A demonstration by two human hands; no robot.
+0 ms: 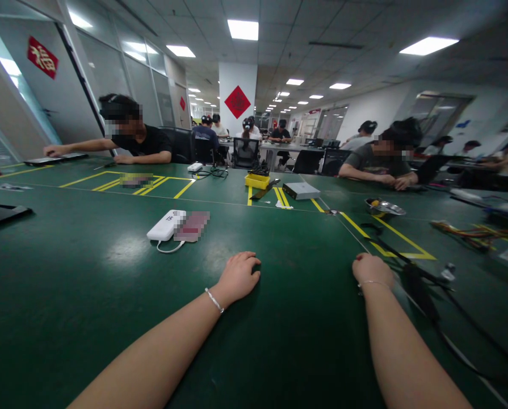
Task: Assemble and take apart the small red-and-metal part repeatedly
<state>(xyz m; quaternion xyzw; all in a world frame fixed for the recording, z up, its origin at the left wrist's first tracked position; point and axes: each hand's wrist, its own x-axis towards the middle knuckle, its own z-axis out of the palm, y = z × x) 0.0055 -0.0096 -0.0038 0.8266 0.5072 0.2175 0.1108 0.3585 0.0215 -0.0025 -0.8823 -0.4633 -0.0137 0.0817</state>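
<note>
My left hand (240, 275) rests palm down on the green table (279, 341), its fingers loosely bent and slightly apart. It holds nothing that I can see. Farther up and to its left lie a white power bank (167, 225) with a short white cable and a flat reddish item (192, 226), blurred out. My right hand (373, 270) lies on the table as a loose fist, knuckles forward; its fingertips are tucked out of sight and nothing sticks out of it. Just to its right runs a black cable (419, 289) with a thick section.
A yellow bin (257, 181), a grey box (300, 190) and a metal dish (385, 207) stand farther back among yellow tape lines. Coloured wires (462, 233) lie at right, a dark flat object (2, 214) at left. Two people (141, 139) sit across the table.
</note>
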